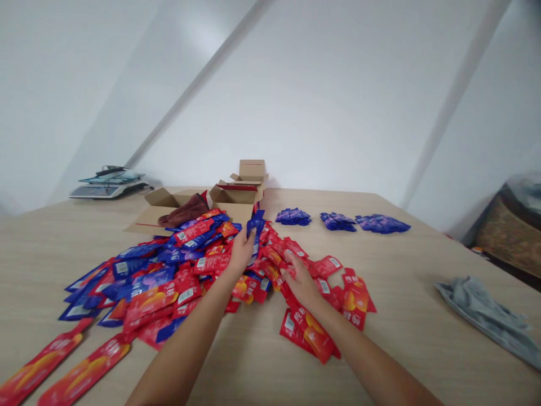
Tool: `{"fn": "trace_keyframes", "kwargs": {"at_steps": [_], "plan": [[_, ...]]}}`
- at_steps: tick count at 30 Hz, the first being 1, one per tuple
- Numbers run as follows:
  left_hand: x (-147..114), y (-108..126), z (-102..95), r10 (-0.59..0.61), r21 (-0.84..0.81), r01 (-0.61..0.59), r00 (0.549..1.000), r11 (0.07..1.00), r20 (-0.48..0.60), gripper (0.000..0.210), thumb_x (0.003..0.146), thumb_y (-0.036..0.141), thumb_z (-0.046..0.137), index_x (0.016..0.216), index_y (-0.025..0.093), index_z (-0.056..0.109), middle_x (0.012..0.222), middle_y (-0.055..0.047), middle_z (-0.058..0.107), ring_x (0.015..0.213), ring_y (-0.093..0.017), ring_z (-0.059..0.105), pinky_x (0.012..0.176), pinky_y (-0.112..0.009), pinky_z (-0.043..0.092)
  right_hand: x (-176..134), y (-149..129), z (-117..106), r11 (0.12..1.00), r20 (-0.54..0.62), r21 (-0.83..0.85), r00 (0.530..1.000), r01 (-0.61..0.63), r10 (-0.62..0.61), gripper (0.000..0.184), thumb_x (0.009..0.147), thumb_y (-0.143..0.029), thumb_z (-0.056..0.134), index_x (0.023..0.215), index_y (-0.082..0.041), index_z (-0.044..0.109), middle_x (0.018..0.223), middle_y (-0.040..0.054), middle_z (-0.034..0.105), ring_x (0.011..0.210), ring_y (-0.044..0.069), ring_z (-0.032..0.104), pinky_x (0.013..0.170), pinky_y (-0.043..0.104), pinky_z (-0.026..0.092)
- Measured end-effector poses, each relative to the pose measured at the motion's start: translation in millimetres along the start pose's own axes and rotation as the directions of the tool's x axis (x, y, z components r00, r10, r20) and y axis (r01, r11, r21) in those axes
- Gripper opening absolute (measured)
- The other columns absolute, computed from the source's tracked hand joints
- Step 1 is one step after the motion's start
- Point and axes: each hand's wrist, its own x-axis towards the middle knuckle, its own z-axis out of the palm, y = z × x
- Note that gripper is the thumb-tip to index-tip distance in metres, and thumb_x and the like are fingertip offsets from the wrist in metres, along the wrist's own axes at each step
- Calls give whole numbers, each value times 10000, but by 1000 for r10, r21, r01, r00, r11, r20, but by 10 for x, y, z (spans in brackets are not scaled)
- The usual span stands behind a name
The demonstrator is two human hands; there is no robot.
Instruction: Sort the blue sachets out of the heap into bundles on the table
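My left hand [242, 251] is closed on a blue packet [256, 221], held upright over the pile. To its right, my right hand [303, 282] is over the red packets [276, 248] with its fingers stretched out and apart; I cannot tell whether its fingertips touch them. A big mixed heap of red and blue packets [154, 279] spreads to the left of my hands. More red packets [313, 332] lie beneath and beside my right forearm, some with orange fruit pictures and some with white barcode labels.
Open cardboard boxes [231, 210] stand behind the heap, one with a brown cloth [186, 210]. Three groups of blue packets [293, 216] lie at the back right. A scale [105, 190] is far left, a grey cloth [486, 310] at right. Two red packets [87, 369] lie front left.
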Motion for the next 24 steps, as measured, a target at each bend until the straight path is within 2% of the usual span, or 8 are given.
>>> {"fn": "trace_keyframes", "kwargs": {"at_steps": [2,4,7,10,15,18,21,24], "plan": [[-13,191,174,-183,-308,179,983,935,15,290,762,362,616,961,153,650,903,-68,701,813,-206,655,785,-329,499,115,-96,-25,965,-28,245,994,-99,109,547,804,-408,570,1312,-255,435,1351,74,472,1240,226,432,1003,436,377],[-60,331,349,-311,-527,324,943,785,116,330,708,359,675,955,142,646,841,-62,708,700,-186,661,695,-313,520,189,-178,-71,853,56,468,971,-230,231,515,770,-462,603,1231,-250,511,1237,70,569,1130,235,534,908,420,459],[-132,396,584,-374,-668,421,900,613,224,337,673,302,712,954,127,645,818,-65,711,647,-164,658,660,-290,527,180,-230,-181,658,250,637,916,-401,315,442,710,-466,666,1062,-205,608,972,53,677,843,224,648,702,382,534],[-144,311,760,-423,-715,460,871,527,250,277,711,256,683,952,122,649,833,-72,714,664,-162,667,675,-285,535,103,-162,-381,624,260,662,908,-416,329,427,680,-435,701,1012,-179,618,824,32,685,644,180,644,551,299,517],[-63,57,943,-583,-758,505,786,412,206,205,823,192,561,1016,155,620,876,-66,707,705,-170,681,737,-340,545,111,231,-1085,754,-36,562,901,-340,433,363,712,-460,661,946,-193,584,629,-15,626,476,135,580,356,204,393],[-47,-109,1068,-679,-719,572,709,395,191,198,833,170,550,1023,151,603,847,-60,699,646,-150,673,695,-319,554,207,585,-1670,849,-275,437,856,-295,439,337,740,-407,621,980,-184,541,756,10,657,590,159,636,485,257,512],[-73,-293,1231,-731,-665,632,656,396,188,182,828,155,549,1000,123,601,776,-62,690,562,-139,656,619,-299,558,332,952,-2234,921,-463,118,800,-371,381,320,801,-305,478,1088,-166,506,913,76,674,715,193,670,601,325,557],[-121,-478,1373,-738,-630,658,646,412,192,179,835,152,531,996,110,598,749,-74,692,551,-156,662,584,-305,562,459,1244,-2723,865,-577,-158,756,-476,310,345,807,-259,427,1113,-141,536,972,133,666,733,197,667,601,311,549]]}}
